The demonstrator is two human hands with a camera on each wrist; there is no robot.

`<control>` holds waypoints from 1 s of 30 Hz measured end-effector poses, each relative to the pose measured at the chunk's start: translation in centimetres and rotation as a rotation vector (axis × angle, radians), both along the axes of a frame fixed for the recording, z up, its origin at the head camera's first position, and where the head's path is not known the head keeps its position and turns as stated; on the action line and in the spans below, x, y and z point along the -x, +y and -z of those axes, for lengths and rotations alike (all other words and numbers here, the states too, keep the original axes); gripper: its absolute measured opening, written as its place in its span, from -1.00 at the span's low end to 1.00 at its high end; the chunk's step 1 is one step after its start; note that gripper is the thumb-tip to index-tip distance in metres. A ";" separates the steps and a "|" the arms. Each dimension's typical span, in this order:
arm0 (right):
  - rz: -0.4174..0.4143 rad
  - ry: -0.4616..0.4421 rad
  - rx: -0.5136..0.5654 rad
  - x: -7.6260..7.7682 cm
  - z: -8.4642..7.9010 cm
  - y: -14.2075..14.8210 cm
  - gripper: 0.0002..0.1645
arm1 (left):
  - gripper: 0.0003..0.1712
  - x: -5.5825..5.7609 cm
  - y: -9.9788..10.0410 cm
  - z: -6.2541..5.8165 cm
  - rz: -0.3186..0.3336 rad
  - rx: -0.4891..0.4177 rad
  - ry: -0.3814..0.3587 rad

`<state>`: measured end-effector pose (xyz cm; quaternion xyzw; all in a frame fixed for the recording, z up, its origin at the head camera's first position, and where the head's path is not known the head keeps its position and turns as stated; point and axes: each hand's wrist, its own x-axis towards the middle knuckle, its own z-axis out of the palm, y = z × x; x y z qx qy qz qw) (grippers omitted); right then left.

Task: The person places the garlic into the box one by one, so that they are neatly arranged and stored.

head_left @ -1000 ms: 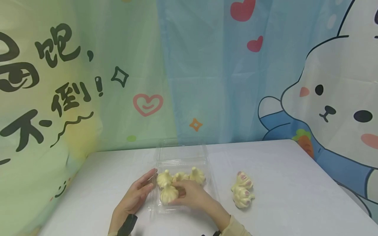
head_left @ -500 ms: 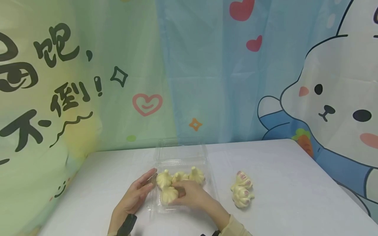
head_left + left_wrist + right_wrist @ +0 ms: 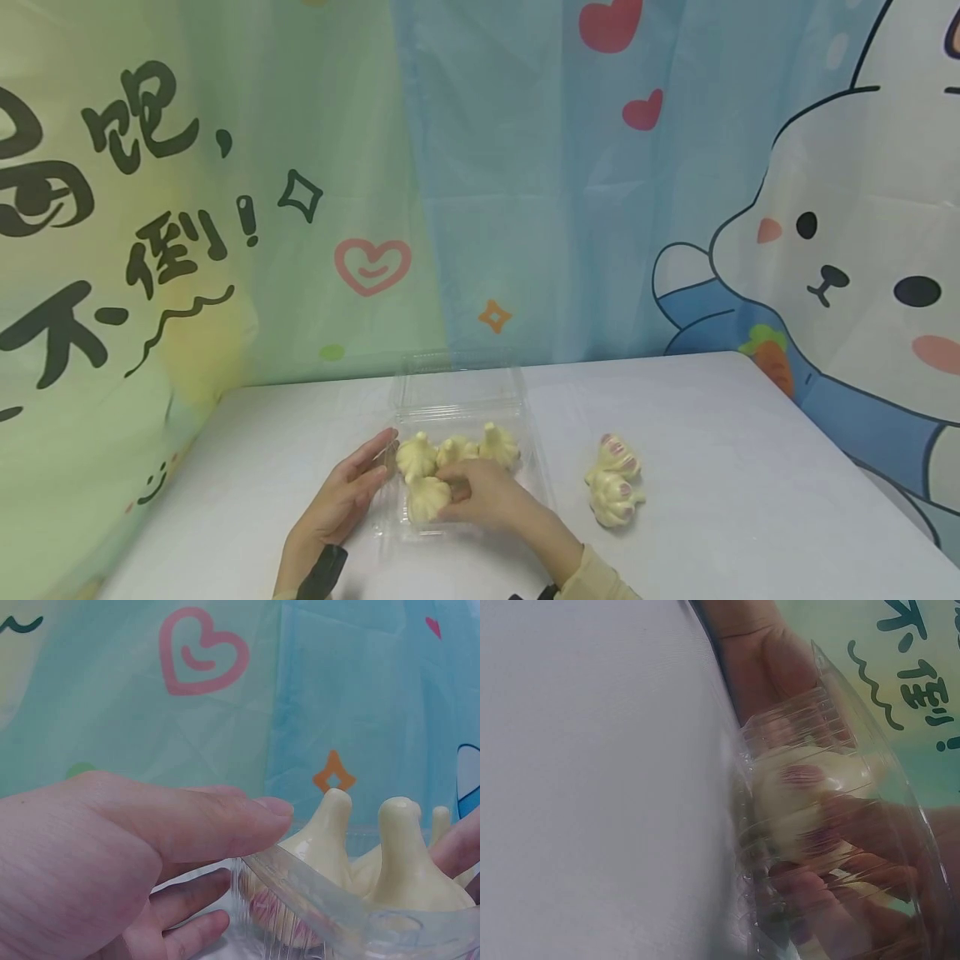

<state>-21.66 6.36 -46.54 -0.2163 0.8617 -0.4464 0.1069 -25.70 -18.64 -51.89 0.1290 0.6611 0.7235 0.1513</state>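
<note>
A clear plastic clamshell box (image 3: 537, 483) sits on the table, its lid raised at the back. Inside are several pale garlic bulbs; three form a back row, including this garlic bulb (image 3: 498, 446). My right hand (image 3: 487, 496) pinches another garlic bulb (image 3: 427, 502) at the front left of the box, between thumb and fingers. The right wrist view shows that hand through the box's ribbed wall (image 3: 832, 724). My left hand (image 3: 348, 487) lies along the box's left side. In the left wrist view its thumb (image 3: 225, 821) reaches the rim (image 3: 300, 881), with other fingers outside.
Two more garlic bulbs, a nearer one (image 3: 615, 500) and a farther one (image 3: 619, 458), lie together on the white table (image 3: 720, 467) right of the box. A printed curtain (image 3: 495, 183) hangs behind the table's far edge.
The garlic bulb in the right hand has tipped slightly, its stem now leaning left and lower. Both hands stay almost where they were; the head view has shifted a little.
</note>
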 end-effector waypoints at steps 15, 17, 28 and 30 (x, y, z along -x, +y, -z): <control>-0.003 0.013 0.000 0.1 0.2 0.0 -0.35 | -0.32 -0.1 0.0 0.0 0.001 -0.002 -0.005; -0.002 0.007 0.000 0.1 0.2 0.1 -0.35 | -0.32 -0.1 0.1 0.0 -0.003 0.001 -0.009; -0.004 -0.013 -0.004 0.2 0.4 0.1 -0.43 | -0.32 -0.1 0.0 -0.1 0.014 -0.001 -0.001; -0.004 -0.011 -0.003 0.2 0.4 0.1 -0.44 | -0.32 -0.1 0.0 -0.1 0.017 0.002 0.002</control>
